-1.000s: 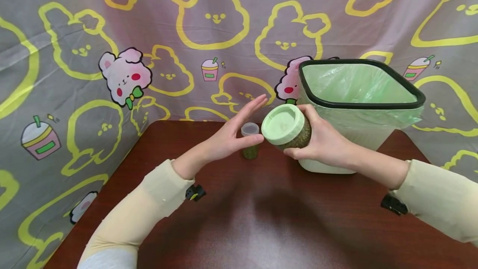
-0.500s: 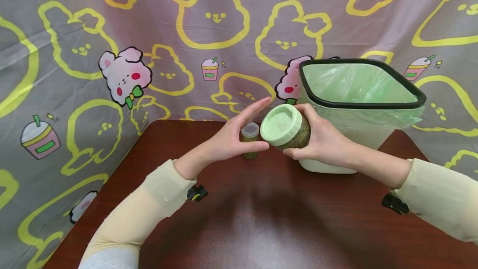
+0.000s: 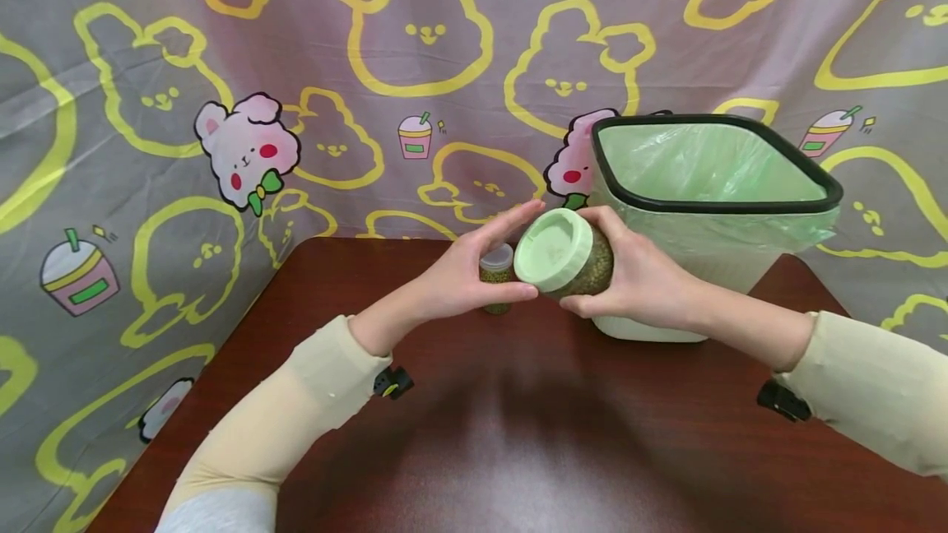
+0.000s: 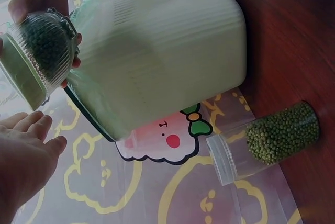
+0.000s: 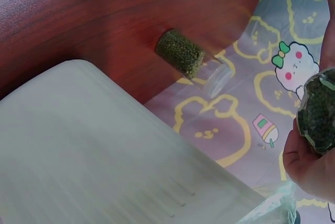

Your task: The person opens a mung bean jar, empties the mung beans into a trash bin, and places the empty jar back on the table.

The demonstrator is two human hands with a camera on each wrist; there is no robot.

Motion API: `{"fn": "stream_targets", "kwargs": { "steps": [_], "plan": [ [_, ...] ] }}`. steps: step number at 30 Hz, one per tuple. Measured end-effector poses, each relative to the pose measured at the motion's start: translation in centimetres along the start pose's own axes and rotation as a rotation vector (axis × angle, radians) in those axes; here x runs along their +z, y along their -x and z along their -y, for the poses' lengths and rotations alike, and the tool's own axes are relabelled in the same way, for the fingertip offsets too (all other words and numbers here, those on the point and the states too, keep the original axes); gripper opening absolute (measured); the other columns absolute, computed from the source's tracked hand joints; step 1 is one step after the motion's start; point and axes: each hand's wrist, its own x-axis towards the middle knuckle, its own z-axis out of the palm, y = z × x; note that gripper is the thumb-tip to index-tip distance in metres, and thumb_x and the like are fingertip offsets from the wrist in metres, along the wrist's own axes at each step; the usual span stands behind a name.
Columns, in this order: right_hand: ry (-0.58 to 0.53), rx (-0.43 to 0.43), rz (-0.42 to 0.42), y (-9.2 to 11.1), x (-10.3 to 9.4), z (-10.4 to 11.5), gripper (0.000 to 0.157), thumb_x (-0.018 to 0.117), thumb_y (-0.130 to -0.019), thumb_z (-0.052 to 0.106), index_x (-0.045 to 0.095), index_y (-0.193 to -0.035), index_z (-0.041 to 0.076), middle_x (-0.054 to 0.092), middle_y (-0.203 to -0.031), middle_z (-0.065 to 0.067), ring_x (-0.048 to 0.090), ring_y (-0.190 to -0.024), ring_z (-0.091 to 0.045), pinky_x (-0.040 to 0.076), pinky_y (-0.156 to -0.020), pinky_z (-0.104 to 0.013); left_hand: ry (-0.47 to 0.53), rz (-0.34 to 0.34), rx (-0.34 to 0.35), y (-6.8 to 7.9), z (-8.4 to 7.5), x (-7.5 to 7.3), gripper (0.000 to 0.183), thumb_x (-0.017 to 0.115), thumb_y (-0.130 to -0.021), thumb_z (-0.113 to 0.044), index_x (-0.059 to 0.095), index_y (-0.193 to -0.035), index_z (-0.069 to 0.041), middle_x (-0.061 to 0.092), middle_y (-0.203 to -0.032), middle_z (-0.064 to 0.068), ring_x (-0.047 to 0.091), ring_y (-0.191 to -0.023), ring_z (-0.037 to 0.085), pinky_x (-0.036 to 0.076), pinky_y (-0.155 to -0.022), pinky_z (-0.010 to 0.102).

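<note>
My right hand (image 3: 643, 274) grips a clear ribbed jar (image 3: 595, 271) of green beans, held up above the table and tilted with its pale green screw lid (image 3: 551, 249) toward the left. Close at that lid is my left hand (image 3: 461, 274), thumb and fingers spread around its near side and holding nothing. In the left wrist view the left fingertips (image 4: 39, 124) lie just below the lid's edge. Behind the left hand a smaller clear bottle (image 4: 282, 132), partly filled with green beans and capped with a translucent lid (image 4: 222, 160), stands on the table.
A whitish bin (image 3: 652, 330) with a black rim (image 3: 726, 206) and green liner bag stands right behind the right hand. The dark red-brown table (image 3: 444, 434) reaches back to a cartoon-printed curtain (image 3: 459, 118).
My left hand has moved slightly right, its thumb and fingertips coming closer around the lid. The jar in my right hand has shifted slightly left. The small bottle and bin stay put.
</note>
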Motion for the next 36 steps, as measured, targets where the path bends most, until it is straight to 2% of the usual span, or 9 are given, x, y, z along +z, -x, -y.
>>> {"fn": "stream_targets", "kwargs": {
  "steps": [9,14,21,24,31,36],
  "plan": [
    [0.007,-0.015,0.009,-0.06,-0.13,0.08,0.082,0.088,-0.068,0.018,0.039,-0.132,0.005,0.055,-0.120,-0.011,0.054,-0.104,-0.025,0.044,-0.085,-0.045,-0.019,0.007,-0.019,-0.02,0.08,0.18,0.082,0.077,-0.083,-0.009,0.033,-0.152,-0.011,0.034,-0.153,-0.001,0.036,-0.135,0.008,0.030,-0.109,0.037],
    [0.008,-0.016,0.023,-0.16,-0.28,0.11,0.081,0.088,-0.068,0.021,0.041,-0.132,0.008,0.057,-0.118,-0.009,0.055,-0.103,-0.023,0.044,-0.084,-0.044,-0.006,-0.008,-0.033,0.03,0.03,0.20,0.080,0.079,-0.082,-0.011,0.036,-0.150,-0.012,0.040,-0.149,-0.007,0.043,-0.131,0.008,0.033,-0.106,0.034],
    [0.019,-0.011,0.043,-0.21,-0.42,0.14,0.082,0.089,-0.069,0.028,0.043,-0.134,0.008,0.059,-0.117,-0.008,0.056,-0.101,-0.022,0.045,-0.084,-0.043,0.036,-0.034,-0.068,0.22,0.08,0.29,0.077,0.080,-0.081,-0.008,0.042,-0.148,-0.011,0.046,-0.146,-0.002,0.046,-0.129,0.008,0.037,-0.105,0.037],
    [0.019,-0.007,0.052,-0.22,-0.39,0.14,0.082,0.089,-0.069,0.029,0.043,-0.135,0.008,0.059,-0.116,-0.008,0.056,-0.101,-0.022,0.045,-0.083,-0.042,0.031,-0.045,-0.088,0.32,0.11,0.36,0.077,0.081,-0.080,-0.008,0.043,-0.147,-0.010,0.047,-0.145,-0.001,0.046,-0.129,0.008,0.039,-0.103,0.035],
    [0.015,-0.011,0.058,-0.34,-0.30,0.01,0.082,0.089,-0.069,0.031,0.043,-0.134,0.009,0.059,-0.116,-0.007,0.056,-0.100,-0.022,0.045,-0.083,-0.042,0.028,-0.075,-0.089,0.47,0.21,0.56,0.075,0.080,-0.080,-0.006,0.044,-0.146,-0.005,0.048,-0.144,0.001,0.048,-0.127,0.009,0.041,-0.101,0.034],
    [0.020,-0.026,0.065,-0.52,-0.46,-0.03,0.084,0.090,-0.068,0.030,0.044,-0.134,0.010,0.059,-0.115,-0.005,0.056,-0.100,-0.020,0.045,-0.083,-0.041,0.028,-0.083,-0.087,0.64,0.33,0.55,0.075,0.080,-0.080,-0.007,0.044,-0.146,-0.007,0.048,-0.144,-0.002,0.048,-0.128,0.009,0.040,-0.102,0.033]
  ]
}}
